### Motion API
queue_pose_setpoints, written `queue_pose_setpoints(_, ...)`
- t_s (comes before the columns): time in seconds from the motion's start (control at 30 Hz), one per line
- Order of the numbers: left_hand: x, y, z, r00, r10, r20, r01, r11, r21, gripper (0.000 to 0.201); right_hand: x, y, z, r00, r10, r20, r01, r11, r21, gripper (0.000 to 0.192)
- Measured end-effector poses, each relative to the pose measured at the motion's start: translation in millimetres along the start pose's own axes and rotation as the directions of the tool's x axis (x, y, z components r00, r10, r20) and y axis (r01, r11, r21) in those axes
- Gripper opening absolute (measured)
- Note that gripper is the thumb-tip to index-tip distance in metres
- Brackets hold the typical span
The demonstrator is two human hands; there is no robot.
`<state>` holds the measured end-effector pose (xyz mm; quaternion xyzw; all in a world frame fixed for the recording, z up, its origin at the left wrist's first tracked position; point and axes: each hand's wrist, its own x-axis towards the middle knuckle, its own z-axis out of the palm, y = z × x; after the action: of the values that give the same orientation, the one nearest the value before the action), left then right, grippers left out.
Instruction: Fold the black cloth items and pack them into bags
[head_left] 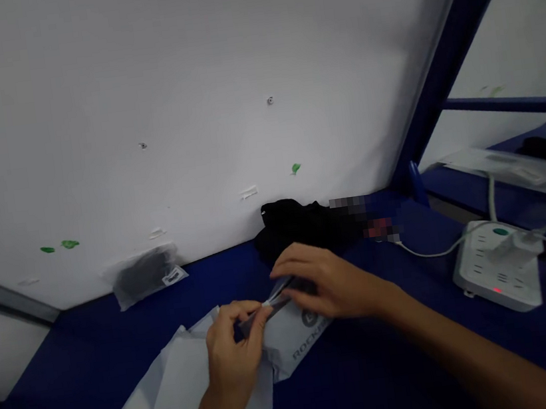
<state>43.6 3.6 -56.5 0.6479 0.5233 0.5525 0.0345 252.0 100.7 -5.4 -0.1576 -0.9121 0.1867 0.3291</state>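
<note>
blue table (384, 364), both hands' fingers (255, 317) pinched on grey bag (295, 339)

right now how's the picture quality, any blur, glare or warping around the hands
Head view: dim, soft all over; the left hand and right hand are slightly blurred, and so is the bag they pinch. No glare. The wall shades off toward the corners. The frame post leans from wide-angle distortion.

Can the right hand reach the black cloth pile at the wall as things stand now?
Probably yes. The right hand lies just in front of the black cloth pile, with nothing between them, but its fingers now pinch the grey bag.
</note>
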Motion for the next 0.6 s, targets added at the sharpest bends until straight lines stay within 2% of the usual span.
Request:
queue_pose_setpoints(0.1, -3, 7, 1.6, 0.994, 0.096, -0.059, -0.103, 0.987, -0.124, 0.041, 2, -20, 10, 0.994, -0.080, 0.069, 0.076, 0.996, 0.055, 0.020)
queue_pose_setpoints(0.17, -4, 11, 1.2, 0.994, 0.096, -0.045, -0.103, 0.976, -0.194, 0.046, 2, -23, 11, 0.993, -0.104, 0.060, 0.100, 0.993, 0.064, 0.016)
queue_pose_setpoints(0.33, -5, 14, 0.1, 0.994, -0.106, 0.036, 0.112, 0.947, -0.301, 0.043, 1, -19, 9, 0.993, -0.122, 0.005, 0.122, 0.992, 0.013, 0.016)
queue_pose_setpoints(0.5, -6, 9, -0.8, 0.984, -0.164, 0.076, 0.178, 0.952, -0.251, 0.041, 1, -16, 15, 0.994, -0.108, -0.003, 0.108, 0.994, -0.002, 0.012)
queue_pose_setpoints(0.6, -4, 9, -1.0, 0.973, -0.201, 0.117, 0.226, 0.935, -0.275, 0.039, 0, -15, 18, 0.996, -0.084, 0.019, 0.085, 0.996, -0.026, 0.010)
